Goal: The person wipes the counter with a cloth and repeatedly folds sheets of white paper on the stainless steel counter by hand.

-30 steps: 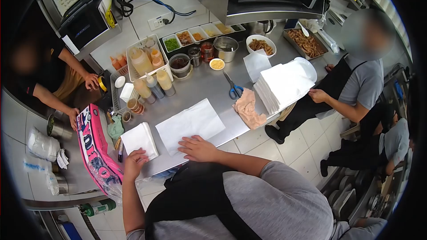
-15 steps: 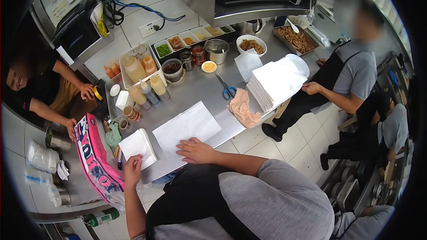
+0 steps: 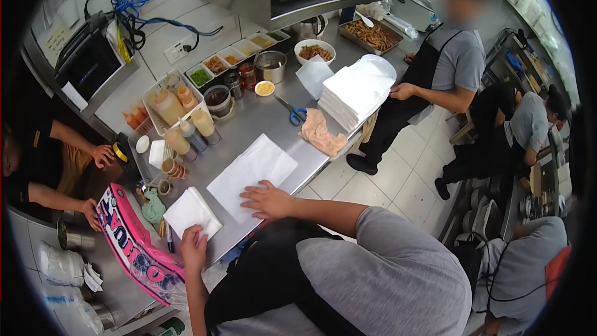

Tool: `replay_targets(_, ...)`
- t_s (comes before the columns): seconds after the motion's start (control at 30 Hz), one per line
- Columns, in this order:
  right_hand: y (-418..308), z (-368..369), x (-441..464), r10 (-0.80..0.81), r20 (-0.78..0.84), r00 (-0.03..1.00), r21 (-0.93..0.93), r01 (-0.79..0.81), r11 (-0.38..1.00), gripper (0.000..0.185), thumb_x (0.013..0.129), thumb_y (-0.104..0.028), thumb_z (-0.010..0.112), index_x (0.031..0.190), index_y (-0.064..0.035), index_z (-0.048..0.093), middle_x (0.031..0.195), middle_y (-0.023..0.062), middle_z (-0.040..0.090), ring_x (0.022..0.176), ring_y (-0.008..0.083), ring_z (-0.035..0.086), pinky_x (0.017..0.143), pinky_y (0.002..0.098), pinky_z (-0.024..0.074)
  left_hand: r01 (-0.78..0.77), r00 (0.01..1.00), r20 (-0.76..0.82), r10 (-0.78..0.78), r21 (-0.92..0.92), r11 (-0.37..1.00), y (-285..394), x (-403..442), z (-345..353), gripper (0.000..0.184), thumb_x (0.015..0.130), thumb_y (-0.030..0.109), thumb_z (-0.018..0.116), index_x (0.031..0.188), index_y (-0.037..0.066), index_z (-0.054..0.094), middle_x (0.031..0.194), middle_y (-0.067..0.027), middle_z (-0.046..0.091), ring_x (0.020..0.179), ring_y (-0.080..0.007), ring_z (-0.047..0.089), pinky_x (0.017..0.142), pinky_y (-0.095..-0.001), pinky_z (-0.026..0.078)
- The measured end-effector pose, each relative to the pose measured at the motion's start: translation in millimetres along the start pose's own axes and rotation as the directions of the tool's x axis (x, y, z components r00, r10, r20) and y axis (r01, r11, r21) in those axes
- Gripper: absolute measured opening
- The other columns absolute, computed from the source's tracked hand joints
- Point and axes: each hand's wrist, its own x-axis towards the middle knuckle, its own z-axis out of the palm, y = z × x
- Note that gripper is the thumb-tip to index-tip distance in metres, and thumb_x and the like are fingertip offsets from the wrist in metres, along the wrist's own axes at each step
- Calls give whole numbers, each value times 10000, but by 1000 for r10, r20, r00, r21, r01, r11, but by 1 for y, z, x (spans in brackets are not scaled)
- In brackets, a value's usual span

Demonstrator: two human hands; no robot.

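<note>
A large white paper sheet (image 3: 252, 168) lies on the steel counter in front of me. My right hand (image 3: 268, 201) rests flat on its near edge, fingers spread. Left of it is a smaller stack of folded white paper (image 3: 193, 213). My left hand (image 3: 194, 246) pinches the near corner of that stack; how many layers it holds I cannot make out. Beyond the sheet are blue-handled scissors (image 3: 293, 113) and a crumpled peach cloth (image 3: 321, 133). A marker pen (image 3: 169, 238) and a green cloth (image 3: 153, 206) lie left of the stack.
A tall white paper stack (image 3: 349, 94) stands at the right, with a co-worker's hand (image 3: 404, 91) at its edge. At the left, another person's hand (image 3: 92, 214) touches a pink printed package (image 3: 134, 246). Sauce bottles (image 3: 176, 140) and topping trays (image 3: 216, 65) line the back.
The camera view has turned, shifting the counter leftward in the picture. Both my hands stay at the papers; the left thumb and fingers remain at the stack's corner.
</note>
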Motion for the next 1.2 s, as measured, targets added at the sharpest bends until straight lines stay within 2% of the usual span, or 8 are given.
replay_targets(0.23,-79,-1,49,85,-91,992,206,-65,976,547,832,-292,692,1333,-170,509,1419,75,454,1358,265,381,1047,523,309,-65,993,-97,64,-4,998,6,3,0,143,848,-47,627,985,-9,606,1032,-129,620,958,-270,641,861,-338,522)
replay_targets(0.3,-97,-9,72,116,-129,985,274,-77,959,573,814,-260,711,1340,-171,500,1419,79,456,1361,272,382,1042,515,315,-293,921,-142,362,359,886,36,1,-8,128,854,-20,625,980,1,612,1027,-143,628,942,-318,633,833,-368,505)
replay_targets(0.4,-113,-27,104,210,-268,940,296,-127,947,553,762,-221,753,1270,-150,543,1424,100,450,1384,274,354,1049,508,317,-366,885,-138,444,381,849,59,-10,-18,131,843,6,625,972,27,621,1054,-140,630,986,-347,608,869,-412,475)
replay_targets(0.5,-126,-43,117,-63,-193,979,107,85,991,439,727,-204,770,1122,-119,597,1301,101,549,1288,257,467,1057,502,313,-426,832,-164,529,421,801,71,-25,-29,156,812,9,636,964,39,621,1069,-142,628,1014,-345,594,901,-437,458)
replay_targets(0.6,-149,-58,115,-130,-214,968,261,185,947,252,743,-168,735,954,-110,612,910,35,651,875,231,629,983,459,373,-357,825,-316,469,352,865,80,-42,-38,195,790,-7,624,980,32,614,1058,-151,624,997,-346,597,895,-427,460)
replay_targets(0.77,-160,-83,101,-120,-247,962,460,225,859,219,788,-153,706,981,-112,612,883,35,654,793,235,623,828,353,418,-290,885,-274,377,310,905,60,-70,-52,242,776,-71,543,996,10,605,1010,-130,625,932,-268,617,830,-347,489)
replay_targets(0.97,-129,-105,66,-15,-113,994,778,98,620,277,798,-69,702,1059,-77,610,963,100,668,876,283,656,759,362,514,9,932,-351,-93,-233,972,44,-89,-49,270,818,-86,517,1057,-18,623,1010,-64,643,937,-164,610,849,-284,485)
replay_targets(1.2,-61,-131,0,454,87,887,855,-300,423,105,895,-46,659,997,-21,656,932,11,670,835,80,602,756,248,501,175,967,-155,-204,-185,967,71,-72,-19,167,822,45,692,974,-22,683,928,-65,682,887,-145,620,814,-263,473)
